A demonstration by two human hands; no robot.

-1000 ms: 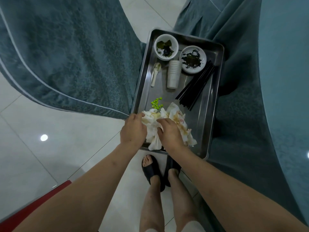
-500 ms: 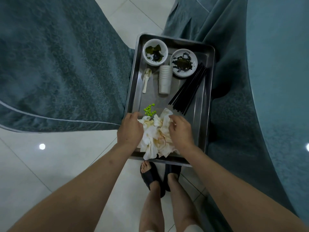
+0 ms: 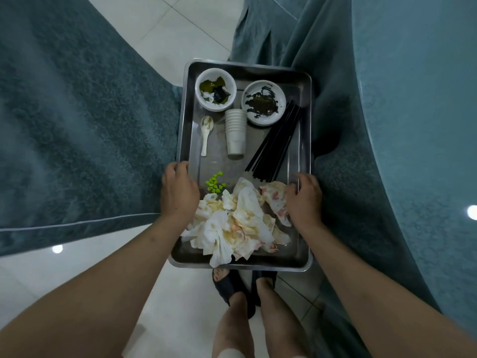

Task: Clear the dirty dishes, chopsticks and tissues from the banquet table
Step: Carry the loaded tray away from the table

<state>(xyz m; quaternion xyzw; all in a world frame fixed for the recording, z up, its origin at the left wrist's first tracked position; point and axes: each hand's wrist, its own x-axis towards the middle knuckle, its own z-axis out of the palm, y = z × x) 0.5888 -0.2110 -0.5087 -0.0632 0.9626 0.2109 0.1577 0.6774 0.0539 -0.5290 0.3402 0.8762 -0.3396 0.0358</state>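
Gripping rectangular steel tray [image 3: 305, 140], both hands

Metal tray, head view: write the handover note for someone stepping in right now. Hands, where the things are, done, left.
Left hand grips the metal tray by its left rim; right hand grips the right rim.
On the tray: two dirty bowls, spoon, stacked paper cups, black chopsticks, green food bits, crumpled stained tissues.
Done: those items gathered.
Left: carry the tray off. The table top is mostly out of view.
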